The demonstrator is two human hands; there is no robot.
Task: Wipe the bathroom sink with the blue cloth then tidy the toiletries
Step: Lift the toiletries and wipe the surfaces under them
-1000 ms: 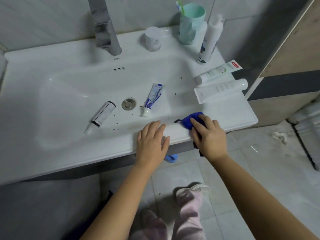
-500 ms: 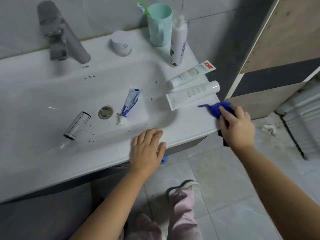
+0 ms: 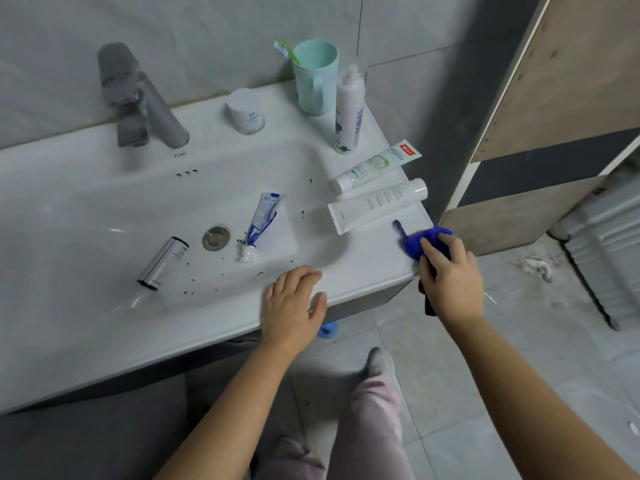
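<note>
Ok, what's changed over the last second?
The right hand, gripping the blue cloth, slid it rightward along the front rim of the sink to the right corner. Nothing was picked up or let go. The left hand stays flat on the rim. The toothpaste tube and silver tube lie in the basin as before.

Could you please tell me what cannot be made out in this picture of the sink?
Head view:
blue cloth: largely covered by the right hand, so its size is unclear.
toothbrush: handle hidden inside the green cup.
white tube: label print too small to read.
sink: left end cut off by the frame edge.
faucet: blurred.
</note>
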